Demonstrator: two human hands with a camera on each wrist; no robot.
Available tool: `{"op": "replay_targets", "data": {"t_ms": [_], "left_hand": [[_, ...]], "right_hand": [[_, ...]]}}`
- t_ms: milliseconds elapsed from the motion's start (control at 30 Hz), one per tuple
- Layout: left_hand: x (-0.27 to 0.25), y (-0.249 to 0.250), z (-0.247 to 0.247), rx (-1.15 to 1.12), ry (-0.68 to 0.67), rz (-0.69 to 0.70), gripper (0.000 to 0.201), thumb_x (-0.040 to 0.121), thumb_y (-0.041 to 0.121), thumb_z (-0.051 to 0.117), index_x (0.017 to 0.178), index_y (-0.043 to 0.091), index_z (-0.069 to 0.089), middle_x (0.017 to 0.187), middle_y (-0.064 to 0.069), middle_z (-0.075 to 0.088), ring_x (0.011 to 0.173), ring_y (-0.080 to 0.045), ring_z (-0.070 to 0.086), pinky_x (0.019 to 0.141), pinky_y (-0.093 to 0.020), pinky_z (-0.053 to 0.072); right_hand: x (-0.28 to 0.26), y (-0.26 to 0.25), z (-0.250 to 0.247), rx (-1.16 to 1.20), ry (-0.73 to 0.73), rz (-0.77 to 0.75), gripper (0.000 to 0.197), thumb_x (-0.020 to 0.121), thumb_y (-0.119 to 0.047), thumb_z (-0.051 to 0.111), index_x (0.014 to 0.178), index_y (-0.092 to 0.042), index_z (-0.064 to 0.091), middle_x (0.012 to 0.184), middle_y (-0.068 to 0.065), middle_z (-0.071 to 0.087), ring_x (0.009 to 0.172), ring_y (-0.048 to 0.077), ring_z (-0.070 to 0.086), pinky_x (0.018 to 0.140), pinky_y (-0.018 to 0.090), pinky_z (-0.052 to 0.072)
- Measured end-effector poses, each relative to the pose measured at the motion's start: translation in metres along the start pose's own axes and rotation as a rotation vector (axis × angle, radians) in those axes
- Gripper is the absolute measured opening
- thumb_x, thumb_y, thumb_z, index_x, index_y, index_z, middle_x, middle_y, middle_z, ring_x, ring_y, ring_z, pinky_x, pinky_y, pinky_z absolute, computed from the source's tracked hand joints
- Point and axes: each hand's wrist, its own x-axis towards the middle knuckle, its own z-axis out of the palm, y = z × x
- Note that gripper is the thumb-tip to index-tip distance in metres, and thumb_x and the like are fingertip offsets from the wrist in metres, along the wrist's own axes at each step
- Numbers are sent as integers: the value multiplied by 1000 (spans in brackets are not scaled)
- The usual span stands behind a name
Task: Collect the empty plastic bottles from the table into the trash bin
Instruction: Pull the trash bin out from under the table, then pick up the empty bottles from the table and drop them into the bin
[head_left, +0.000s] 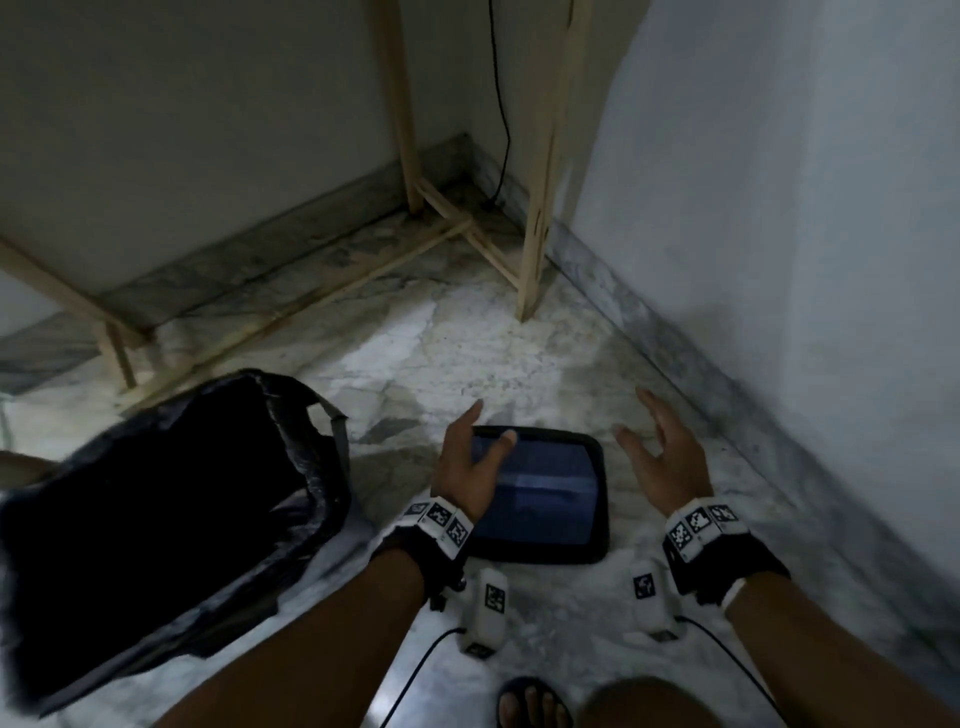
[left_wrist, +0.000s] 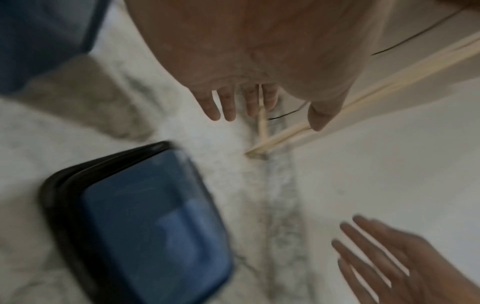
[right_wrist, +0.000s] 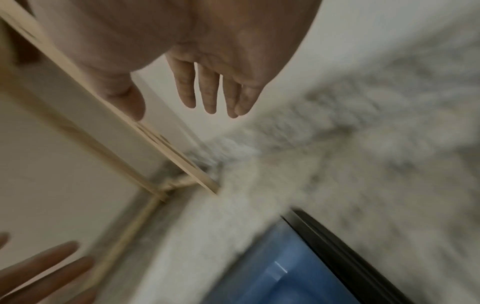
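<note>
A: Well, what lies on the floor (head_left: 467, 332)?

B: It is pale marble with grey veins. On it, a flat rectangular lid (head_left: 540, 493) with rounded corners, a black rim and a smooth blue middle. To its left stands the trash bin (head_left: 156, 499), lined with a crinkled, glossy black bag, its mouth gaping.

A: And the hands?

B: Both reach forward over the floor, palms down, with marker bands on the wrists. The left hand (head_left: 470, 467) hovers over the lid's left edge, fingers (left_wrist: 228, 107) straight and slightly apart, thumb out to the side. Whether it touches the lid, I cannot tell.

A: The right one?

B: The right hand (head_left: 662, 457) is just right of the lid, over bare marble, its fingers (right_wrist: 207, 92) extended and loosely spread. It holds nothing.

A: Any bottles?

B: None show in these views. Behind stand the slim wooden legs (head_left: 535, 228) of a frame, near the corner of the white walls.
</note>
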Motion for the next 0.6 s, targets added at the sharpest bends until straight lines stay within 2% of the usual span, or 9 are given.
{"op": "replay_targets", "data": {"t_ms": [67,100,167,233,300,400,500,600], "left_hand": [[-24,60,-7,-38,-35,23,69,86,49,69,149,30,45,158,4,42,144,-21,42,118,-45,40],[-36,91,-11,-53,-39,30,65,87,47,69,147,31,47,155,4,46,141,-21,45,116,-44,42],[-61,158,-23,-68,-30,64,54,92,39,68,143,32,51,148,6,52,134,-17,52,112,-41,46],[-88,226,-41,-67,-25,119,53,91,42,67,141,33,52,142,10,56,129,-11,55,110,-39,48],[-114,292,-65,-37,-28,161,53,91,48,65,141,36,51,140,14,58,127,-5,55,107,-34,49],[-148,381,-108,16,3,189,49,94,47,63,141,37,51,139,17,57,125,6,52,102,-22,45],[-175,453,-157,70,49,188,49,93,51,62,139,39,51,136,20,57,125,4,53,103,-25,47],[-198,507,-215,91,117,183,44,93,51,62,134,41,53,130,20,59,125,-4,56,104,-33,50]], "right_hand": [[-6,-60,-32,-23,-15,-79,57,88,-34,63,142,-30,46,147,-8,48,133,9,46,108,29,40],[-11,-93,-47,-24,-24,-112,56,88,-32,62,142,-29,46,146,-7,50,133,8,46,109,28,38],[-23,-161,-74,-32,-35,-180,55,88,-30,60,142,-26,48,144,-6,52,132,8,47,108,25,36],[-37,-230,-97,-22,-48,-238,54,88,-30,58,140,-27,49,144,-7,53,133,9,48,111,29,37],[-52,-296,-115,20,-69,-270,51,88,-27,60,138,-30,51,142,-8,54,132,8,49,111,32,39],[-73,-389,-132,52,-102,-345,47,89,-27,62,134,-32,52,139,-9,55,127,6,52,105,27,42],[-89,-469,-137,34,-168,-401,47,90,-27,62,136,-29,53,139,-9,55,125,3,50,101,20,40],[-102,-541,-134,45,-258,-465,50,88,-31,56,137,-27,52,142,-9,53,132,5,46,108,28,41]]}}
